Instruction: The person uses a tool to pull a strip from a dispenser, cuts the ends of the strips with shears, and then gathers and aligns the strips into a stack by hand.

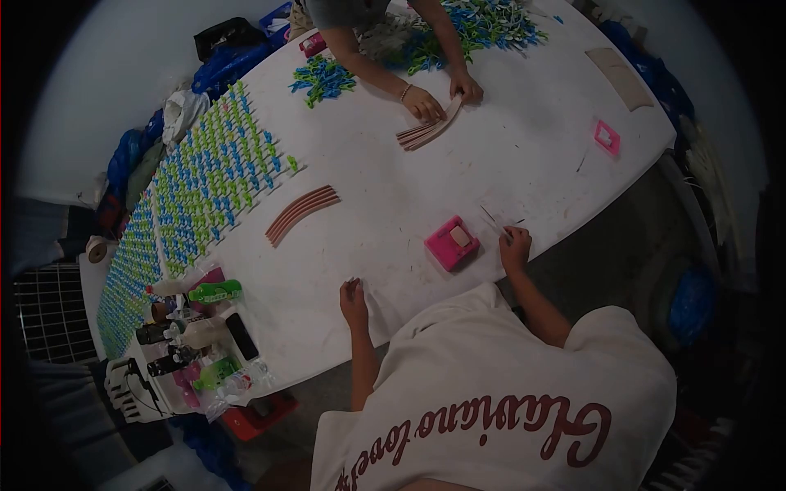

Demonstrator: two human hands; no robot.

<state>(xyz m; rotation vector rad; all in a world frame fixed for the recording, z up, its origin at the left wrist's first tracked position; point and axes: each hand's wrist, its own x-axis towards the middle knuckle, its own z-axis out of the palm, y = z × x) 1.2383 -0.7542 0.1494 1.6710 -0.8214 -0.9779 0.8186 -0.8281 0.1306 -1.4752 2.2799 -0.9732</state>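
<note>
My left hand (354, 299) rests on the white table (524, 164) near its front edge, fingertips down, with nothing in it. To the right, my right hand (516, 247) pinches a thin dark stick (492, 219) that points up and left over the tabletop. Just left of that hand lies a pink box (451, 243) with a small beige piece on top. A fan of curved brown strips (301, 213) lies further left, apart from both hands.
Across the table another person's hands (442, 96) press a second bundle of brown strips (426, 131). Rows of green and blue clips (205, 188) cover the left side. Bottles (192, 327) crowd the near left corner. A small pink square (607, 137) lies at right.
</note>
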